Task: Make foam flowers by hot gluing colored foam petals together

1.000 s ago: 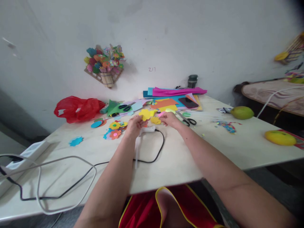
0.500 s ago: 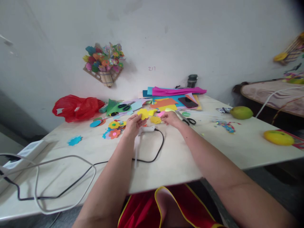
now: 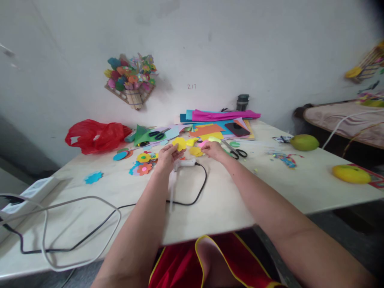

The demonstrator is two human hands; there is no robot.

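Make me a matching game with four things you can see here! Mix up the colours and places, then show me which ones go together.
Things:
1. flower in the left hand
2. plastic bag
3. glue gun
4. phone

Colours and places:
A. white, joined to a black cord
B. dark, lying on coloured sheets
C. yellow
D. red, near the wall

Pairs: 1-C, 2-D, 3-A, 4-B
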